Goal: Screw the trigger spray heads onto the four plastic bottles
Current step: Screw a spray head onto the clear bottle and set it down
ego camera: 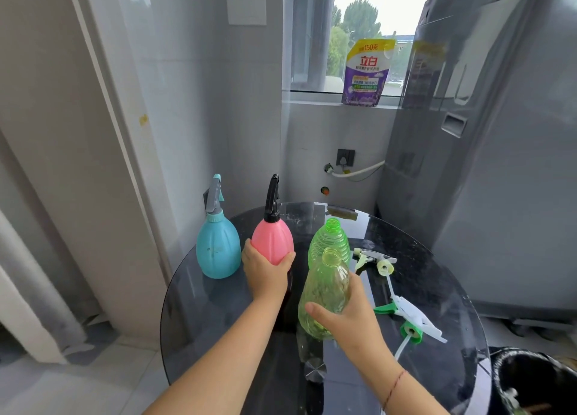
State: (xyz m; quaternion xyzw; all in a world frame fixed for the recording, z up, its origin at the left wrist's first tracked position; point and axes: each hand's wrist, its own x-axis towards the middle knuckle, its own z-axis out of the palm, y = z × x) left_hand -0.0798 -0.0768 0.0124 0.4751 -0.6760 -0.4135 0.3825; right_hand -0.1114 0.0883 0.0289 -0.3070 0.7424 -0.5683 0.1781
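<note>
My left hand [265, 272] grips the base of a pink bottle [273, 238] that carries a black trigger head [271, 199]. Left of it stands a blue bottle [217, 247] with a grey trigger head [214, 196]. My right hand [346, 317] holds a pale yellow-green bottle [324, 292] with an open neck. Behind that stands a brighter green bottle [329, 238], also open at the top. Two loose spray heads lie on the table to the right: a grey and pale yellow one [374, 260] and a white and green one [412, 317], each with a dip tube.
The bottles stand on a round dark glass table [218, 314]. A grey washing machine [484, 149] rises at the right, a detergent pouch [368, 72] sits on the window sill, and a black bin [537, 383] is at the lower right.
</note>
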